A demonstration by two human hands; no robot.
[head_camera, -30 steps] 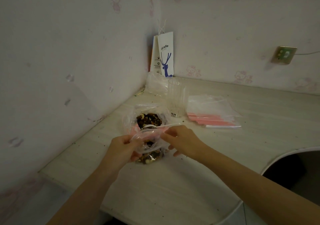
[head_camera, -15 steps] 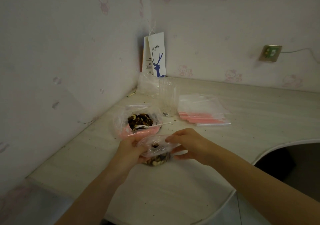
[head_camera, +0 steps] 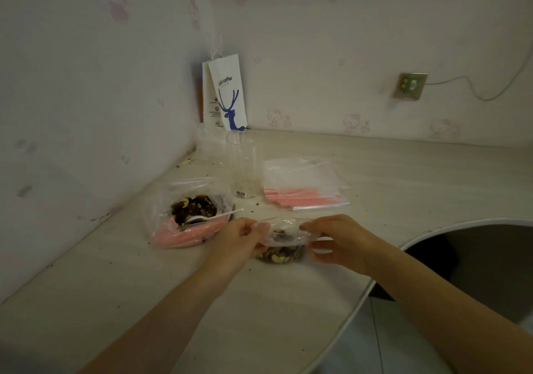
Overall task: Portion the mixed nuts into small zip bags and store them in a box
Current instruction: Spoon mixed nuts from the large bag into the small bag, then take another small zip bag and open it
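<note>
A small clear zip bag [head_camera: 284,245] holding mixed nuts stands on the pale desk [head_camera: 144,287] in front of me. My left hand [head_camera: 239,242] pinches its top left end and my right hand [head_camera: 339,239] pinches the top right end. Behind and to the left lies a large open bag of mixed nuts [head_camera: 190,210] with a pink zip strip and a white spoon [head_camera: 212,217] resting in it.
A stack of flat zip bags [head_camera: 304,184] with pink strips lies behind my hands. A clear plastic cup [head_camera: 241,166] stands beside it. A white paper coffee bag [head_camera: 226,96] leans in the wall corner. The desk's curved edge [head_camera: 403,248] cuts in at right. Crumbs dot the surface.
Both hands brought the small nut bag down and away from the large bag's mouth. The hands have spread apart along the small bag's top edge.
</note>
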